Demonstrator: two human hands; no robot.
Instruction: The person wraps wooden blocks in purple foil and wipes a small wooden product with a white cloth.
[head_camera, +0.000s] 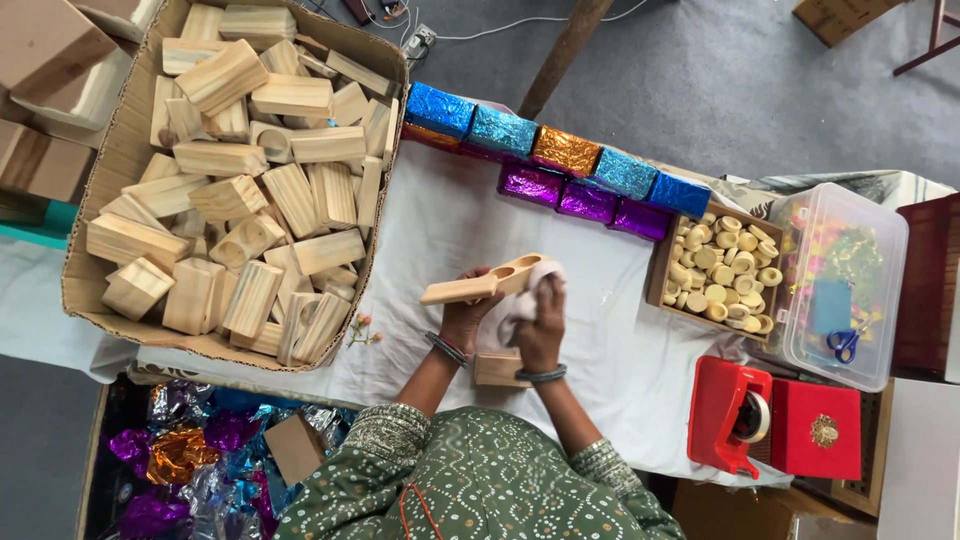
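Wooden block (483, 286) (one) in left hand (466, 318), right hand (541, 330) wiping

- The cardboard box (120, 150) of wooden blocks is cut off at twelve o'clock.
- A wooden block (497, 370) is partly hidden beneath the right hand (540, 325).
- The white cloth (515, 305) is largely covered by that hand.

Cardboard box (95, 170) of wooden blocks, foil-wrapped boxes (560, 150) (blue, orange, purple), red tape dispenser (728, 415).
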